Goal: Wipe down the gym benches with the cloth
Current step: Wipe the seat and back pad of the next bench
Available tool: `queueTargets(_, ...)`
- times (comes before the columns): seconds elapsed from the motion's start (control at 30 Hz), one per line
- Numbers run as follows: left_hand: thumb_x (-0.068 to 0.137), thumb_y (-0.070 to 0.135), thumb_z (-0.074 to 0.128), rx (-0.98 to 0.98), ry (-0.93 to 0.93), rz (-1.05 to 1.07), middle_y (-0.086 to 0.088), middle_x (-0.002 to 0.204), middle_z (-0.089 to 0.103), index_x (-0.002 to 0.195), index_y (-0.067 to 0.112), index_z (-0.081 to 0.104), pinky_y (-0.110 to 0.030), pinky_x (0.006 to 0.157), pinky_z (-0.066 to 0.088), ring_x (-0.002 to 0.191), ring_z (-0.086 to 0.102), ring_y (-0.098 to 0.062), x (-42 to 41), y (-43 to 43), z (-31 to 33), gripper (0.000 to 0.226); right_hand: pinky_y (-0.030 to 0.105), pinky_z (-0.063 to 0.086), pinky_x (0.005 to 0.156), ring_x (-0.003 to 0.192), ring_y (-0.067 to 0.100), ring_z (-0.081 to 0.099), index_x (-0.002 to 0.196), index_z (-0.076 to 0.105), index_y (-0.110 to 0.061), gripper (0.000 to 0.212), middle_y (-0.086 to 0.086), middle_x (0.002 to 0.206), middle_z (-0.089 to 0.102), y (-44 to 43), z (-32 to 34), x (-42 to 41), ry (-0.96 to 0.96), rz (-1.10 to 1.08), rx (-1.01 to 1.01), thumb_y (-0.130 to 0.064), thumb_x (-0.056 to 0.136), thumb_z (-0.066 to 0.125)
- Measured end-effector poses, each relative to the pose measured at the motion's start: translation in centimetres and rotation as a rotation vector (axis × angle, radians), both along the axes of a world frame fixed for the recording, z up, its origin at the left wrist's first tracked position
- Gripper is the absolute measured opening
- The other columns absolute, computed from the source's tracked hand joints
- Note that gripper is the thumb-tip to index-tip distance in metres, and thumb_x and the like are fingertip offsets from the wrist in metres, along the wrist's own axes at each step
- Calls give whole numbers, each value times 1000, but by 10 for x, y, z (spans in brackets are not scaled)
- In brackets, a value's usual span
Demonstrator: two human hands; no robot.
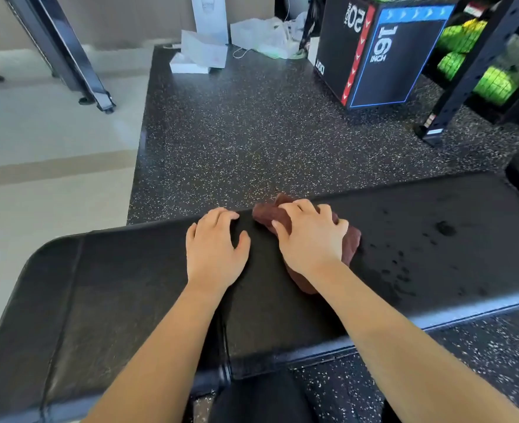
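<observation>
1. A pale floor [38, 141] fills the far left, and a black frame leg [69, 53] slants down across it to a small foot.
2. The black padded desk [114, 285] runs across the view from lower left to right. Its rounded left end is nearest the camera, and a seam crosses the pad near that end.
3. The left hand [214, 251] lies palm down on the desk just left of the cloth and does not touch it. Its fingers are loosely spread with their tips at the far edge, the thumb points right, and it holds nothing.
4. The brown cloth [350, 244] sits bunched on the middle of the desk, with one corner reaching the far edge.
5. The right hand [310, 236] presses down on the cloth and covers most of it. Its fingers are bent over the bunch and the thumb lies on the cloth's left part.
6. Right of the cloth, dark wet spots [404, 270] dot the pad.
7. Beyond the desk lies a speckled mat [252, 132], with white bags [206, 47] at its far edge.
8. A black box [395, 65] marked "16 INCH" stands on the mat further right.
9. A black rack [478, 65] at the far right holds green items [462, 35].
</observation>
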State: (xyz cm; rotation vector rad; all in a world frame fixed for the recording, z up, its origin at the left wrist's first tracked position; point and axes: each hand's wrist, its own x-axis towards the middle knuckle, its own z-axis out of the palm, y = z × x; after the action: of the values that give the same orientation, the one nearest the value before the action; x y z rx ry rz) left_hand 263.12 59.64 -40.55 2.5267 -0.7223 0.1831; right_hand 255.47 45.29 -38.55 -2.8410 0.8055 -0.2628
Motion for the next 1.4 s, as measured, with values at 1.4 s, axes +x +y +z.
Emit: queueTargets(1.4, 85, 38, 55, -8, 17, -119, 8, 135, 48, 118, 28, 57, -55, 112, 14, 129, 37, -16, -50, -62, -4, 35, 49, 33, 88, 112, 25, 41, 122, 46, -40, 35, -15, 128, 50, -54, 0, -121, -25, -95, 25, -52, 90, 39)
